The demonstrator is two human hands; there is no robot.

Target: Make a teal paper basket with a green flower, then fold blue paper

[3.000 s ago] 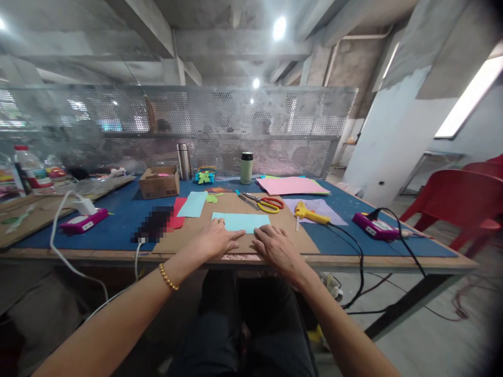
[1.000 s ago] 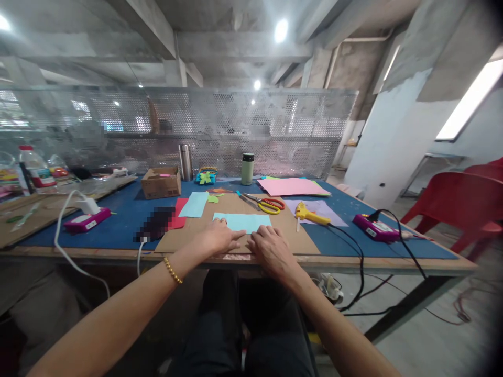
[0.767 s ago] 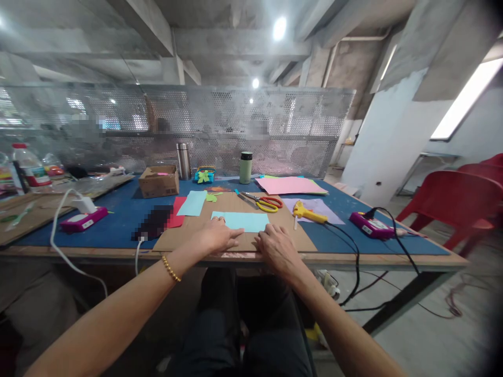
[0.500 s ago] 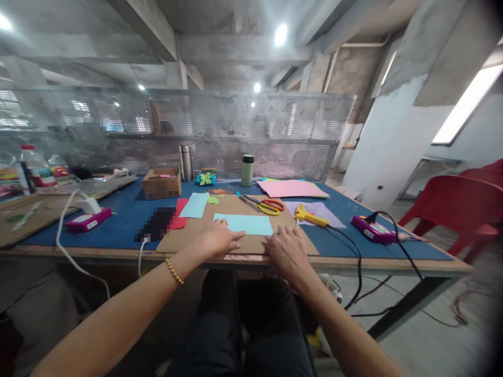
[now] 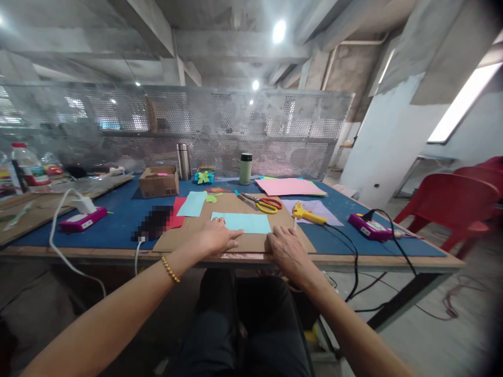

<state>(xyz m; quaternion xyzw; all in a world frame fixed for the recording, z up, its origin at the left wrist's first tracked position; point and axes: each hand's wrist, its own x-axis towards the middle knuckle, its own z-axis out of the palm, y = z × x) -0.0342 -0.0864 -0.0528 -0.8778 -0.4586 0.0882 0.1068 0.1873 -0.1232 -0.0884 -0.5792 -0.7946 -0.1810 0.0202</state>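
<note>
A light blue paper strip [image 5: 251, 223] lies flat on a brown cardboard sheet [image 5: 176, 242] near the table's front edge. My left hand [image 5: 214, 236] rests on the strip's left end, its fingers spread. At the strip's right end, my right hand [image 5: 288, 248] lies on the cardboard with fingers apart, its fingertips by the paper's corner. Neither hand grips anything. Scissors [image 5: 265, 204] with red and yellow handles lie just behind the strip. To the right, a yellow glue gun [image 5: 308, 214] sits on purple paper [image 5: 332, 212]. Another light blue piece [image 5: 192, 203] overlaps red paper [image 5: 177, 215].
Behind stand a cardboard box [image 5: 159, 181], a steel flask [image 5: 183, 161], a green bottle [image 5: 245, 169] and a small blue basket [image 5: 205, 175]. Pink paper [image 5: 291, 186] lies at the back. Purple power strips [image 5: 83, 220] with cables flank the work area on both sides.
The whole view has shifted slightly. Both hands stay in nearly the same place at the light blue strip; nothing has been taken hold of or let go.
</note>
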